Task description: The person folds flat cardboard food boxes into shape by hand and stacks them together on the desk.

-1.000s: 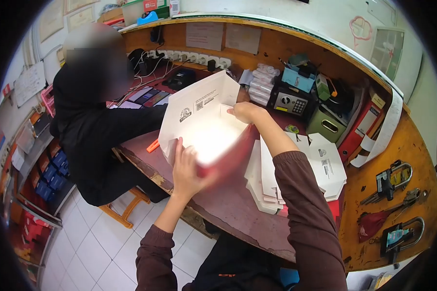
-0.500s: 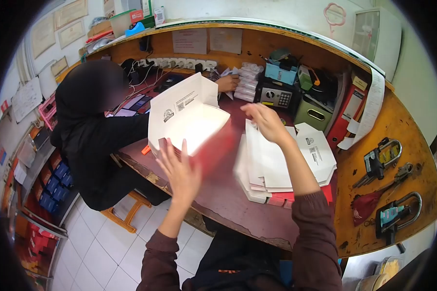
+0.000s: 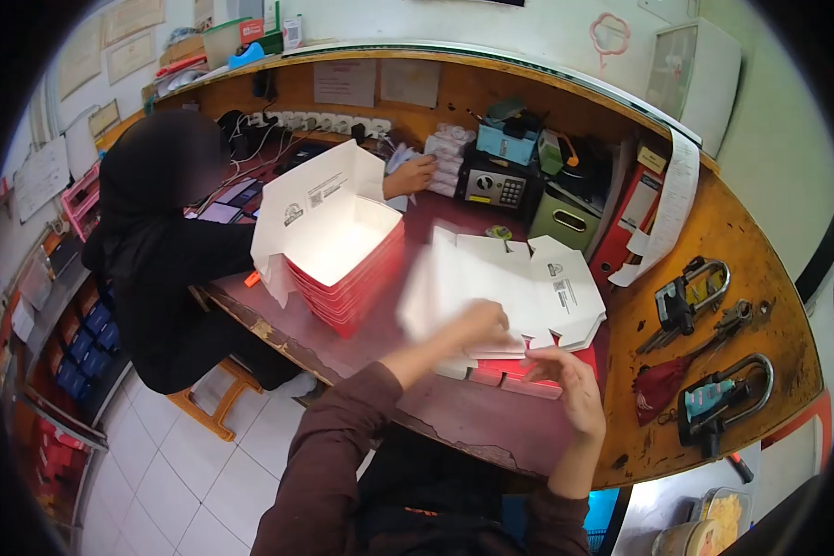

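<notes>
Flat white box blanks [image 3: 519,264] with printed marks and red undersides lie piled on the table in front of me. The left part of the top blank is smeared by motion. My left hand [image 3: 477,324] reaches across it with curled fingers, closed at the blank's near side; the exact grip is partly hidden. Beside the pile's near right edge, my right hand [image 3: 570,385] is open, fingers apart and slightly bent, with nothing visible in it. To the left stands a nested stack of folded red-and-white boxes [image 3: 343,269], the top one with its lid raised.
A person in black [image 3: 157,250] sits at the left, one hand [image 3: 410,176] near wrapped rolls [image 3: 447,159]. A small safe [image 3: 496,185], green box [image 3: 562,220] and red binder [image 3: 625,218] line the back. Padlocks [image 3: 725,398] and keys [image 3: 734,315] lie right.
Both hands have moved: the left from the box stack rightward to the flat blanks, the right down to their near edge. The formerly blurred red box side now sits within the nested stack.
</notes>
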`<state>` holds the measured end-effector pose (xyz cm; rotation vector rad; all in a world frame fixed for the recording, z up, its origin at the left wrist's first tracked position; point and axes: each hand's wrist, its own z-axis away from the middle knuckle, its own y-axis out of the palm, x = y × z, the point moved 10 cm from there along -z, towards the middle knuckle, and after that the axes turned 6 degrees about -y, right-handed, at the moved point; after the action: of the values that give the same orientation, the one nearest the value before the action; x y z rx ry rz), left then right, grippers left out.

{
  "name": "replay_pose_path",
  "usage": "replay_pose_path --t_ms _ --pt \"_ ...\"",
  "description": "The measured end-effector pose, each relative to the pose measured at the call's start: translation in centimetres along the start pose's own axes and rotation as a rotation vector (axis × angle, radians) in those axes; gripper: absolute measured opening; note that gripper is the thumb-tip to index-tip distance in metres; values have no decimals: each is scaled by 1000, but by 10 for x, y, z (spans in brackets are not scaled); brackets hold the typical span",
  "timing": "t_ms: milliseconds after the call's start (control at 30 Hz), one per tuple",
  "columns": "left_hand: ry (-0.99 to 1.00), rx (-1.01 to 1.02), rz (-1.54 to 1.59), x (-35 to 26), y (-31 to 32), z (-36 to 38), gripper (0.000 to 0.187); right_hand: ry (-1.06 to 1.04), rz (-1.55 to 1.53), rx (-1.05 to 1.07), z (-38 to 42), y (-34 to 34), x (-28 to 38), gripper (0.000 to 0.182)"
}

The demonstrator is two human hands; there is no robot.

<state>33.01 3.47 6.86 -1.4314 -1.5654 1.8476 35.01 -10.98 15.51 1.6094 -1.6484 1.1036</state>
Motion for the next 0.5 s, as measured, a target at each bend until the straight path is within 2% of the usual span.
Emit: replay_pose_path --t_ms 67,133,167,200,233,300,333,400,467,500 --pt "-22 11 -13 12 -1 -12 31 43 -48 -57 16 -6 -11 54" --pt "-42 23 -29 15 0 -14 29 134 -54 -55 24 2 -30 47" --pt "-84 -119 -13 14 -20 -9 26 196 -69 -63 27 7 -43 39" --pt "-126 -262 3 14 -40 -3 25 193 -65 -75 27 12 -50 39" --pt "-114 -258 -1 6 -49 4 25 259 -54 -64 29 18 -64 35" --pt "-182 -606 435 5 -95 38 28 327 -50 -66 26 33 -86 31" --pt "-182 -594 434 -7 -95 46 28 353 -150 -146 24 37 -98 31" --pt "-109 -832 856 -14 -106 79 29 378 -248 -226 20 46 -103 31" --pt "-47 -891 898 -25 -106 95 26 403 -741 -353 17 58 -101 31" --pt "13 -951 939 -29 -111 105 24 368 -956 -317 16 61 -98 29"
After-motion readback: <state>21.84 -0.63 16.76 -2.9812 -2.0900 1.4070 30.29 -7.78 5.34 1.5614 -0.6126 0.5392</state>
